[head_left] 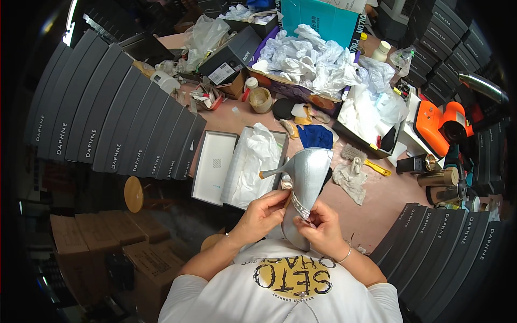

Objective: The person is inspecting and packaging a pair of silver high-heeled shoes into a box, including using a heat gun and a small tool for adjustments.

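A silver high-heeled shoe (309, 175) is held up in front of my chest, its heel end away from me and its thin heel sticking out to the left. A sparkling strap (300, 206) crosses it. My left hand (259, 219) is closed on the shoe's left side, fingers by the strap. At the right end of the strap, my right hand (324, 229) pinches the shoe's edge. Beyond the shoe, to the left, lies an open shoebox (283, 141) with white tissue paper (253, 161) inside and its lid (214, 168) alongside.
Dark shoeboxes (107, 107) stand in a row at left, more (441, 242) at right. A carton of crumpled tissue (312, 59) sits at the back. A jar (260, 100), blue cloth (316, 137), yellow-handled brush (377, 168) and grey rag (351, 180) lie on the pinkish table (388, 196).
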A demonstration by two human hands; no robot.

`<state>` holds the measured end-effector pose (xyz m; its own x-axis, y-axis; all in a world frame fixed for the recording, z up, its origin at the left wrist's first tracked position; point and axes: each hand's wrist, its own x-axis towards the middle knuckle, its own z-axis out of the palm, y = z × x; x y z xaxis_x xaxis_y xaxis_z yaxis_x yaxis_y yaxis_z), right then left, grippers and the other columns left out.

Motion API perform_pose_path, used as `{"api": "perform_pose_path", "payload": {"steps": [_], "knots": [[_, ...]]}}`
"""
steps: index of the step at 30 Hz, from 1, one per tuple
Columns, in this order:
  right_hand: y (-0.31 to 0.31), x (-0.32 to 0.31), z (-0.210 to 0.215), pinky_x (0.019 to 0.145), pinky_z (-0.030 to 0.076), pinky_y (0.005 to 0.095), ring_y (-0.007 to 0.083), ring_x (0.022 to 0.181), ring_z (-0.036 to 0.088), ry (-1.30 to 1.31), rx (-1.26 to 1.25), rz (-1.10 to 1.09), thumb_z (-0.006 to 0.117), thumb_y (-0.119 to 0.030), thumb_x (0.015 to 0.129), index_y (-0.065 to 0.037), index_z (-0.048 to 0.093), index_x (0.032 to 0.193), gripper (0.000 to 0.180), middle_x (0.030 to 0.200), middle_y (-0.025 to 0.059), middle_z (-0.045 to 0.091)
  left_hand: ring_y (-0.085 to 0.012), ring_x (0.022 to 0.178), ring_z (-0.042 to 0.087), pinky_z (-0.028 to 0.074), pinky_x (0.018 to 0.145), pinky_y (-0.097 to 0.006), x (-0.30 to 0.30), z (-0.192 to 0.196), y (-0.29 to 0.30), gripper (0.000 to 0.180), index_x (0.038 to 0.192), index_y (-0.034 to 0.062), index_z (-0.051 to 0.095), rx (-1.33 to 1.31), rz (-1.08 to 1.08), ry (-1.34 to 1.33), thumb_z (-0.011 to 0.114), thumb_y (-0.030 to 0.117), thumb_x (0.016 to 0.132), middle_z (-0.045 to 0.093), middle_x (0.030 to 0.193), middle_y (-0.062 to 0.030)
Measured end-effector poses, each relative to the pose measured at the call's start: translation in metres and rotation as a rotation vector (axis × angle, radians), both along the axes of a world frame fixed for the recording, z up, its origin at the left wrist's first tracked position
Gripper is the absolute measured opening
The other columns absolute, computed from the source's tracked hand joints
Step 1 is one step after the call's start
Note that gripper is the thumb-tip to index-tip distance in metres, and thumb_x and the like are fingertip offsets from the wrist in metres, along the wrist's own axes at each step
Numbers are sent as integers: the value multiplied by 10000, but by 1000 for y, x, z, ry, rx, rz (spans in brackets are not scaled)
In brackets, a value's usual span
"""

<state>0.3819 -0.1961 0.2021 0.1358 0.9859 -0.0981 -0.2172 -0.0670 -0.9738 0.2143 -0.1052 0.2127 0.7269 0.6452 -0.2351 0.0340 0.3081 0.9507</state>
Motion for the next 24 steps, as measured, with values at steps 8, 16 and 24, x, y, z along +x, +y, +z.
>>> {"api": "perform_pose_path", "payload": {"steps": [8,16,24], "knots": [[3,2,9,619,431,175,-1,731,505,88,6,-22,669,59,782,-5,579,993,238,860,-32,555,-187,1201,502,419,1006,-291,-2,6,0,487,1369,-96,389,8,-8,7,481,-48,894,440,1368,-146],[0,1,3,603,420,178,2,713,504,20,6,-10,670,47,784,-13,586,996,236,852,-36,553,-193,1220,491,408,1022,-296,1,2,0,473,1364,-99,393,-13,2,6,485,-36,905,463,1349,-153],[7,10,11,666,419,167,0,804,508,229,-54,56,621,91,794,-12,568,1094,321,935,-34,563,-202,1186,527,445,1007,-313,-6,-2,7,485,1366,-94,393,-82,-17,-36,496,-61,893,475,1343,-144]]}}
